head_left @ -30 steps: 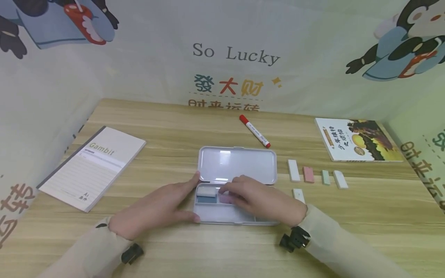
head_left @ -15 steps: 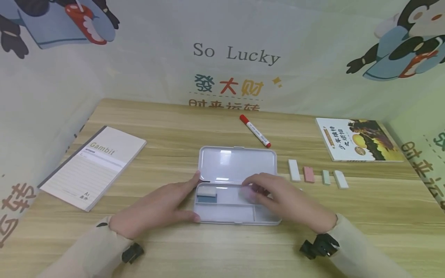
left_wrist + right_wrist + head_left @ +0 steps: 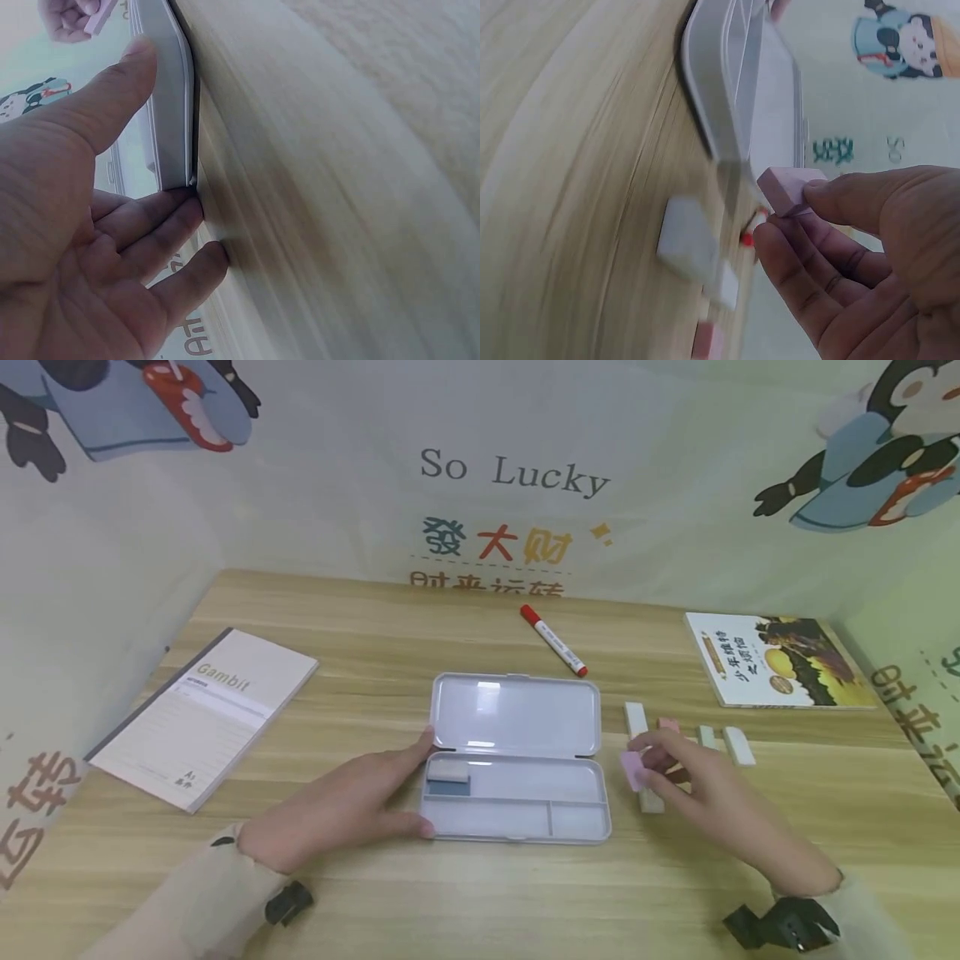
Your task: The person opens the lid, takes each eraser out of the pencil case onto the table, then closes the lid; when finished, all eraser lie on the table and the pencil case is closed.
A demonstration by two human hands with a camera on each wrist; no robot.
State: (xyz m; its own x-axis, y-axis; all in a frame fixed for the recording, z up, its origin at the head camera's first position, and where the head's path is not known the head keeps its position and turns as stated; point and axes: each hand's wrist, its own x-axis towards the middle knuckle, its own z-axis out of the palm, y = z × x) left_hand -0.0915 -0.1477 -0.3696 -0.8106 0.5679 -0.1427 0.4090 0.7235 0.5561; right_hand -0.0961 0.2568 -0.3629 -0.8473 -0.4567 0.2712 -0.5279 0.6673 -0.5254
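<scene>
My right hand (image 3: 701,777) pinches a small pinkish-purple eraser (image 3: 633,771) between thumb and fingers, held up to the right of the case. Straight fingers and thumb of my left hand (image 3: 337,806) touch the left side of a pale, open pencil case (image 3: 480,820), one at the hinge corner, the other at the front corner. In the case's back-left compartment lie a white eraser (image 3: 448,772) and a blue-grey one (image 3: 448,787). Beneath and behind the right hand are a long white eraser (image 3: 635,717), a partly hidden pink eraser (image 3: 669,724) and another white eraser (image 3: 652,803).
Farther right are a green eraser (image 3: 706,737) and a white one (image 3: 738,746). A red-capped marker (image 3: 553,641) lies behind the case. A notebook (image 3: 210,714) is at the left, a book (image 3: 780,660) at the back right. Printed cloth (image 3: 337,485) walls the table in.
My right hand has lifted the pinkish-purple eraser out of the case and carried it right, past the case's edge, over the erasers on the table. The left hand has stayed put.
</scene>
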